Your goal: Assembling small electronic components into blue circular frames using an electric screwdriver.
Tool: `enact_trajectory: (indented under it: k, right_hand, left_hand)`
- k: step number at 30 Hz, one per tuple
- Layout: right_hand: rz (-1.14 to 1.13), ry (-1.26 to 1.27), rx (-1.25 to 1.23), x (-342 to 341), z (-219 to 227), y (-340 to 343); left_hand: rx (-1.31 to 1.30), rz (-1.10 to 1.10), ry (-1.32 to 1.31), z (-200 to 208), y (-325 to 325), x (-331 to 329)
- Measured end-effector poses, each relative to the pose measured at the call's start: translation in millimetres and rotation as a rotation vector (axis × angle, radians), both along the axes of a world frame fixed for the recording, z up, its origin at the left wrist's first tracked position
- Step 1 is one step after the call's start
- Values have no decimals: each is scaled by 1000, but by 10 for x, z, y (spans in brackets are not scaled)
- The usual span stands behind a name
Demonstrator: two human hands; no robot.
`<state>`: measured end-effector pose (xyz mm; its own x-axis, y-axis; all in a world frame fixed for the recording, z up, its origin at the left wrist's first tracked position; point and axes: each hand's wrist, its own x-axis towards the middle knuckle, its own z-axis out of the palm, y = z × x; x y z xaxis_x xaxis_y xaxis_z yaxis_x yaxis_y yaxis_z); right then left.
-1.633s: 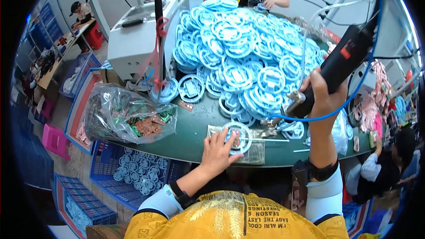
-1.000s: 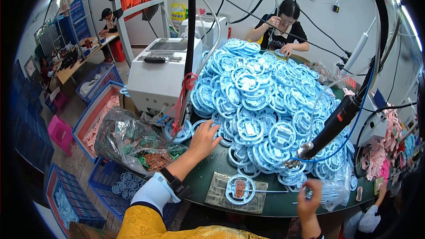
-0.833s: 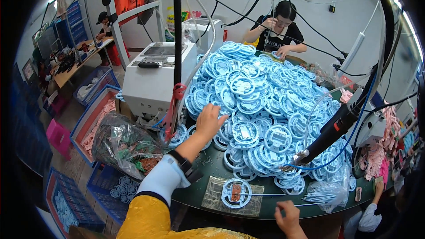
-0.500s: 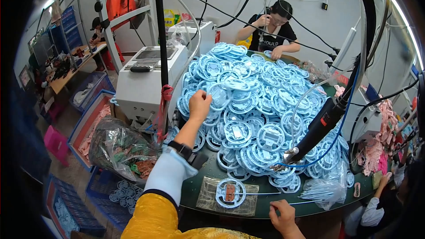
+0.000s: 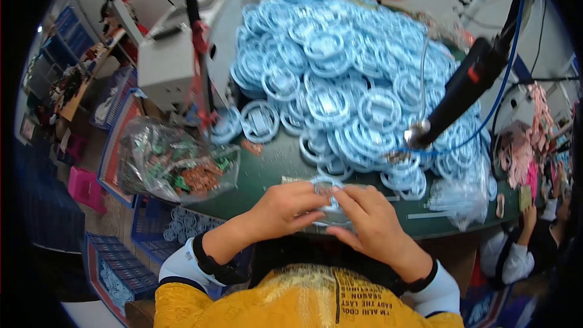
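Note:
A round light-blue plastic part (image 5: 326, 180) lies on a dull mat (image 5: 290, 179) at the table's near edge, mostly covered by my hands. A small brown piece shows at its middle, between my fingertips. My left hand (image 5: 284, 208) has its fingers closed at the part's left side. From the right, my right hand (image 5: 375, 225) reaches over, index fingertip on the brown piece and thumb lower down by the near rim. Exactly how the fingers grip is partly hidden and slightly blurred. A thin pale stick (image 5: 392, 198) sticks out beyond my right hand.
A big heap of like blue parts (image 5: 328, 103) fills the green table (image 5: 255, 173). At left lies a clear bag (image 5: 176, 164) of brown and green pieces. A black hanging tool (image 5: 461, 97) with a blue hose is at right, above a bag of pale sticks (image 5: 458, 200). Other people work nearby.
My left hand has come back from the heap's left edge to the part on the mat. My right hand has moved left and up onto the part. The view has tilted down.

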<state>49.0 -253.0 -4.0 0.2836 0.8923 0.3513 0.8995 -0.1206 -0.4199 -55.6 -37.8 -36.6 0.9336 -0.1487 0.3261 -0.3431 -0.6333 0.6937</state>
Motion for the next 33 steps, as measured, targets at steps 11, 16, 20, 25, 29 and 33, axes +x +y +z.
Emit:
enact_trajectory:
  k: [11,16,20,25,29,33]
  right_hand:
    - [-686,703,306,-3,-494,-1220]
    - [-743,722,761,-42,-616,-1423]
    - [-667,617,1078,17,-564,-1341]
    - [-758,617,743,105,-624,-1165]
    - [-626,1063,576,22,-709,-529]
    - [-654,923,184,-57,-1118,-216]
  left_hand:
    - [-51,507,357,-787,-188,28]
    - [75,264,-232,-671,-281,-66]
    - [185,148,-404,-866,-335,-144]
    - [-380,433,348,-814,-438,-126]
    - [-707,381,716,-668,-344,-30]
    - [-890,317,728,-805,-328,-34]
